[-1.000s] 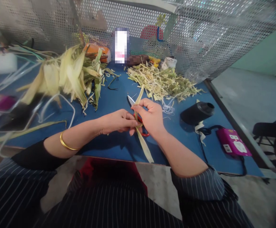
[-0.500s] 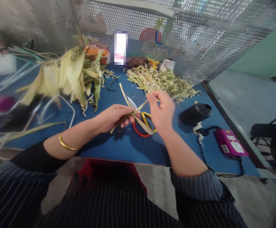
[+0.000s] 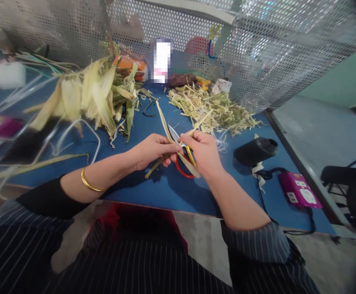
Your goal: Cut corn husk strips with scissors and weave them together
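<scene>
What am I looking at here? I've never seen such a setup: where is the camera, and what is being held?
There is no machine: these are a person's own bare hands, seen by one camera worn on the head, looking forward and down. The left hand and right hand pinch pale strips that cross near the fingertips. Scissors with red and yellow handles lie below them on the blue table. Beyond are large husk-like leaves on the left and a heap of shredded scraps. At right stand a black cylinder and a purple box.
</scene>
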`<state>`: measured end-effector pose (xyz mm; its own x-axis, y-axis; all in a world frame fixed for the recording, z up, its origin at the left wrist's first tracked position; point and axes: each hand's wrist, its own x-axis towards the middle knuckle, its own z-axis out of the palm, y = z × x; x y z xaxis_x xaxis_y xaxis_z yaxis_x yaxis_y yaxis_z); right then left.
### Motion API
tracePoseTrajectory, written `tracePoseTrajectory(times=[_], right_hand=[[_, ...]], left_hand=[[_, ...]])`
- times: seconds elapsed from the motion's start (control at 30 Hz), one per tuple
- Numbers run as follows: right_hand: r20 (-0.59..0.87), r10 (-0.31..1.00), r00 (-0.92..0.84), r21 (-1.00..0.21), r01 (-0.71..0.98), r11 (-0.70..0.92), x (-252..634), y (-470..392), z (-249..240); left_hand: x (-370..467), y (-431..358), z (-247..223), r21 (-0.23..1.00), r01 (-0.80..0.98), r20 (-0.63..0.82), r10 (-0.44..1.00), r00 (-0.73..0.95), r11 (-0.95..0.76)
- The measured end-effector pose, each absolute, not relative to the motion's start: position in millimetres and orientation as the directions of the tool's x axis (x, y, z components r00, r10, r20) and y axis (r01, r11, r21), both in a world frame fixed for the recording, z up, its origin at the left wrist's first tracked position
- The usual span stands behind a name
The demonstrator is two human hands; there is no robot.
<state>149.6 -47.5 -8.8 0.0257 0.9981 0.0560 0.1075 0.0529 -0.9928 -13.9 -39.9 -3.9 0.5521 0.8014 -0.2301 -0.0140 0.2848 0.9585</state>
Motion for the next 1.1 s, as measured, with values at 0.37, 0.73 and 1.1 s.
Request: tracePoseTrajectory(times=[0.37,0.73,1.1], right_hand=[[0.640,0.748,0.176,-0.660,0.625,0.418,159,-57,11],[0.301,0.951,-0.066,-0.815,0.501,0.292,132,-59,-14],[0.349,0.916,-0.199,-0.804,0.438,0.402,136,-59,-11]], left_hand=[[-18,-32,2,0.918,-0.261,-0.169,0.889,0.425,0.299],[-7,-32,-6,0.880,-0.407,-0.095,0.929,0.357,0.246],[-9,-31,-6,0.897,-0.405,-0.051,0.951,0.304,0.178]])
